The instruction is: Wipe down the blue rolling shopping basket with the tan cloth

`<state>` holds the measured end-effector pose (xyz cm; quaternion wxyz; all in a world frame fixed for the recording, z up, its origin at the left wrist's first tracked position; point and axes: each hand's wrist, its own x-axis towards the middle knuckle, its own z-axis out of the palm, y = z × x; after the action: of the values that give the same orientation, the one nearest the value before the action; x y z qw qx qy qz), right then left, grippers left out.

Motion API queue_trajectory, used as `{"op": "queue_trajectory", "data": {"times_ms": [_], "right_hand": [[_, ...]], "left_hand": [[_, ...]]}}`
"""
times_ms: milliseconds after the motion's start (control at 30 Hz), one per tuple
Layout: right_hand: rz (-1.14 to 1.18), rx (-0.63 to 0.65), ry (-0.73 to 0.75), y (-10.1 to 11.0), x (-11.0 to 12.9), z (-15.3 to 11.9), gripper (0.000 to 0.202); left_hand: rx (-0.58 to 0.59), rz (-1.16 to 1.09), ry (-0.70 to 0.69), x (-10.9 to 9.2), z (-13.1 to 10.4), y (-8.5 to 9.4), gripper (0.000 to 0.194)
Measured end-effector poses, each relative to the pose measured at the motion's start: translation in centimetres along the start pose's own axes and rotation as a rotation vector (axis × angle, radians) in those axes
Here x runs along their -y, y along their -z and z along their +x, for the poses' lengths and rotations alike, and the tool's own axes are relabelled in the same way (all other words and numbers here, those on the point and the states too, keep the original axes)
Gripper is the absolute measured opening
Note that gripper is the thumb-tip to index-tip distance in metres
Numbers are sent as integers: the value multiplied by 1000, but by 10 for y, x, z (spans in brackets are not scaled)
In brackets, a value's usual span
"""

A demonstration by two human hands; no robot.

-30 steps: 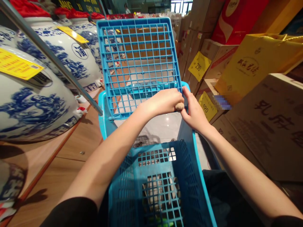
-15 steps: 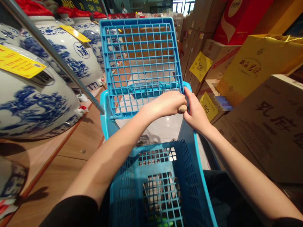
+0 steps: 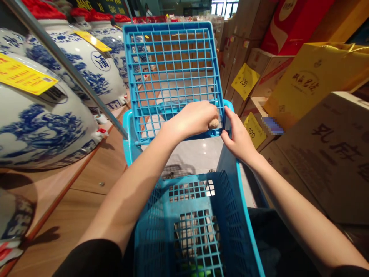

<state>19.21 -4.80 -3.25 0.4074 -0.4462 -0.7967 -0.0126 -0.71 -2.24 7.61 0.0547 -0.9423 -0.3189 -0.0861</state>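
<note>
Wiping seems to be the step in hand on the blue plastic shopping cart [image 3: 239, 207], and the next move likely calls for keeping its tilted latticed flap [image 3: 173, 72] steady at the far end. Near the flap's lower right corner, the left hand [image 3: 198, 115] is curled around something, while the right hand [image 3: 238, 134], thumb and fingers apart, rests at its right edge, though whether it grips cannot be told. Rough-looking and mostly hidden, a tan wad [image 3: 213, 124], perhaps cloth, pokes from the left fist.
</note>
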Motion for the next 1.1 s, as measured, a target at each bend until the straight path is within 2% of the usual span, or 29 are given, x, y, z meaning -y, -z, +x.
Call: {"op": "queue_trajectory", "data": {"times_ms": [67, 100, 267, 333, 567, 733, 867, 967, 1100], "right_hand": [[3, 6, 1, 0, 0, 0, 80], [3, 7, 0, 0, 0, 0, 80], [-4, -11, -2, -1, 2, 0, 78], [-9, -17, -7, -2, 3, 0, 78], [0, -19, -6, -1, 4, 1, 77], [16, -5, -14, 0, 2, 1, 78], [26, 30, -14, 1, -2, 2, 81], [30, 30, -9, 1, -5, 2, 81], [22, 20, -17, 0, -9, 2, 80]], "left_hand": [[101, -8, 13, -8, -1, 4, 23], [102, -1, 36, -7, -2, 6, 23], [-147, 62, 208, 17, -9, 15, 19], [-202, 76, 229, 24, -9, 12, 21], [-223, 48, 62, 26, 1, -6, 25], [-209, -13, 61, 34, 2, -8, 16], [-259, -63, 41, 39, 4, -12, 17], [-271, -70, 40, 38, -1, -15, 20], [-215, -79, -10, 30, -18, -21, 25]]}}
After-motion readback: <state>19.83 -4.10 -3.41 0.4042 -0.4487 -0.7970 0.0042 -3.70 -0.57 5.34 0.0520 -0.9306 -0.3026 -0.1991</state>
